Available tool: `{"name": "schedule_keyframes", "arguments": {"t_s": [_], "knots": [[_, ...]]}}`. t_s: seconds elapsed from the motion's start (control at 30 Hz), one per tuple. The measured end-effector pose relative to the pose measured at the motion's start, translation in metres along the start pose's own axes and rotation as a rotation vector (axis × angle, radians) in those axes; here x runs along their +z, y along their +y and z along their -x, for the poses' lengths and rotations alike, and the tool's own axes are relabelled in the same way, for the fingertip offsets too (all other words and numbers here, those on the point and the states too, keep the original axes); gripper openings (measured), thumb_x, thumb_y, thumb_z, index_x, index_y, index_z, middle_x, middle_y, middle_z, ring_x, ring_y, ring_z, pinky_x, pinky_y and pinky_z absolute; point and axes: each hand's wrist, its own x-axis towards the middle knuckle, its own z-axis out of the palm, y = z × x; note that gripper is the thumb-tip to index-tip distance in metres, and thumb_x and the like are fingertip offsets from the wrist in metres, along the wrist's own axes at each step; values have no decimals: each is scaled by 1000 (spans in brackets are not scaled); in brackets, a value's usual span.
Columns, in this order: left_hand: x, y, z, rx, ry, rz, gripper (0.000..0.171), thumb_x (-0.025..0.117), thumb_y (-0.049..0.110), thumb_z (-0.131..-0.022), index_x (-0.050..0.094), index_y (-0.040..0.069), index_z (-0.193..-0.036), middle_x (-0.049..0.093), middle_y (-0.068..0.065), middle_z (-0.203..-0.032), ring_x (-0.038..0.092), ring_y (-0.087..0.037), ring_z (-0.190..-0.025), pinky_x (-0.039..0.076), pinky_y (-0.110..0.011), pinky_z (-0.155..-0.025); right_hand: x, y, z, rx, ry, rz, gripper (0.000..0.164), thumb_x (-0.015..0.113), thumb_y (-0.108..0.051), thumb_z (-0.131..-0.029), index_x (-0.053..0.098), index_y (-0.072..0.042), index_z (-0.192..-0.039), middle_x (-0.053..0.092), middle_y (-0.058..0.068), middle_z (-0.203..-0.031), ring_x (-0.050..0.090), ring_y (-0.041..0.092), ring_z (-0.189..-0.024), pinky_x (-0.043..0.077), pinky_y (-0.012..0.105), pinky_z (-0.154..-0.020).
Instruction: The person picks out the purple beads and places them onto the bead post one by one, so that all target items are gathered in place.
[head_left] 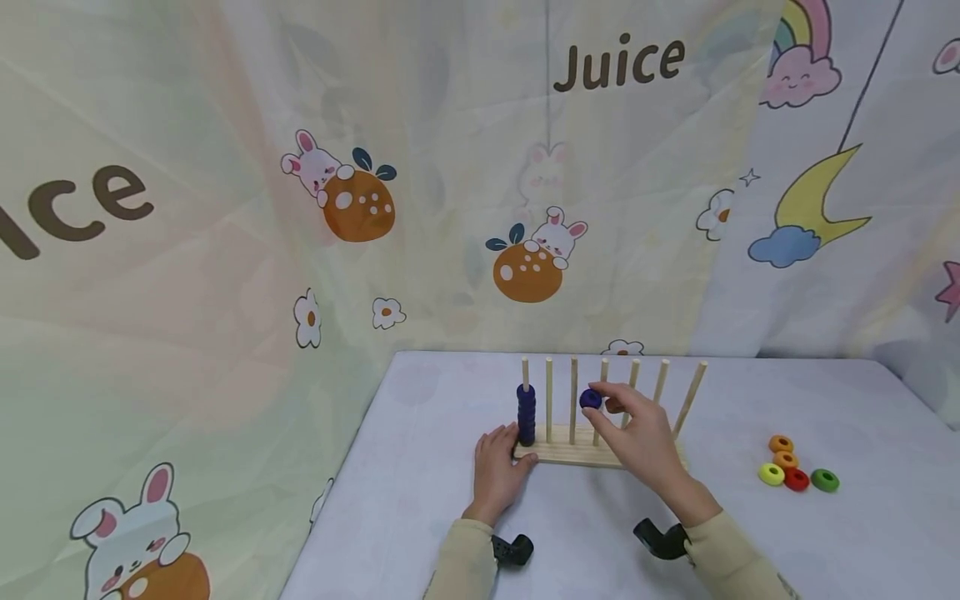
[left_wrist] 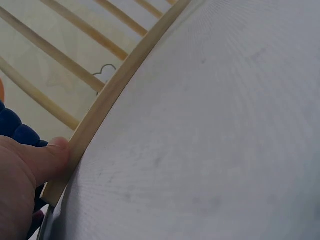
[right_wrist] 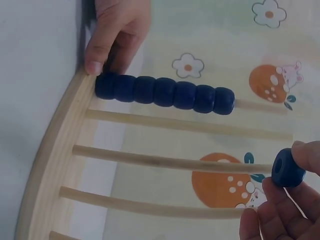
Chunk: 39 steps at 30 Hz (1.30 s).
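Note:
A wooden peg rack [head_left: 573, 452] stands on the table with several upright pegs. Blue beads are stacked on its leftmost peg, and this bead stack [right_wrist: 165, 92] leaves the peg's tip bare. My left hand [head_left: 497, 471] grips the left end of the rack's base, thumb on the front edge; in the left wrist view the thumb [left_wrist: 56, 152] presses the wood. Between thumb and fingers my right hand [head_left: 647, 437] pinches one blue bead [head_left: 590, 399]. In the right wrist view, that bead's hole faces the rack, close to the tip of the third peg [right_wrist: 175, 162].
Right of the rack lie loose beads: two orange ones [head_left: 782, 443], a yellow one [head_left: 771, 475], a red one [head_left: 797, 480] and a green one [head_left: 825, 481]. The white-covered table [head_left: 592, 533] meets a printed cloth backdrop [head_left: 450, 167] behind and at the left.

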Motion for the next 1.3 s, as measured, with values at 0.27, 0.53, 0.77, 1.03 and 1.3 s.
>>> {"name": "schedule_keyframes", "arguments": {"t_s": [0.27,0.53,0.77,1.03,1.3], "knots": [[1,-2,0,4,-1,-7,59,74,33,-85,59,2,-133,59,-7,-137,48,-27,-130,25,-49,-115,4,-8,-13,-43,-9,-19,38,81,-5,-77,69,-4,-113,70,5,-99,65,18,-79,58,31,-69],[2,-3,0,24,17,-5,58,74,32,-85,60,0,-131,61,-9,-134,50,-29,-128,27,-51,-114,8,-22,-29,-123,7,-96,38,81,0,-77,69,-1,-113,71,5,-97,65,14,-74,59,32,-65],[2,-3,0,31,29,7,58,76,30,-84,60,-1,-130,61,-9,-134,50,-29,-128,27,-52,-113,9,-31,-40,-158,-20,-121,37,78,1,-79,67,1,-114,71,4,-98,66,14,-74,59,34,-64],[2,-2,1,36,49,-3,57,77,31,-83,62,-1,-128,62,-9,-132,52,-28,-126,29,-51,-112,15,-37,-48,-149,-27,-126,39,79,-1,-78,67,-1,-115,70,7,-100,65,14,-72,60,34,-62],[3,-4,-1,-9,-3,-17,59,74,35,-85,60,2,-132,60,-6,-135,49,-25,-130,26,-48,-115,28,-46,-59,-67,-39,-145,37,79,-9,-82,68,-5,-117,71,6,-106,67,12,-74,58,28,-59]]}}
